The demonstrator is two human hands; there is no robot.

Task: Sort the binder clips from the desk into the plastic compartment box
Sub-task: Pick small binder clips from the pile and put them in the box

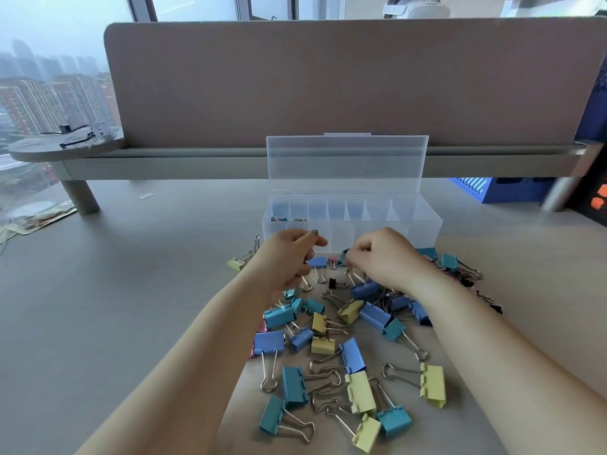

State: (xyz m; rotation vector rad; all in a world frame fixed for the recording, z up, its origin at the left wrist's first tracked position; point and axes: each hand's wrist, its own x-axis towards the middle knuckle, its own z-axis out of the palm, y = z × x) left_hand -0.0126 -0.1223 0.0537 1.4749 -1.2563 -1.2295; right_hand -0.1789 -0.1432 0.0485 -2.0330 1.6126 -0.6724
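A clear plastic compartment box [423,221] stands open on the desk, its lid [345,162] upright behind it. A few small clips [279,219] lie in its two far-left compartments. Many binder clips [328,336] in blue, teal, yellow, pink and black are strewn in front of the box. My left hand [285,257] hovers by the box's front left corner, its fingers curled around a small clip whose wire handle [307,285] shows below. My right hand [387,254], at the box's front wall, pinches a small teal clip [342,257] with its fingertips.
A raised shelf [197,162] with a pink divider panel [328,80] runs behind the box. A cable [75,136] lies on the shelf's left end. A blue crate [499,188] sits at the back right, and a packet [36,218] at the far left.
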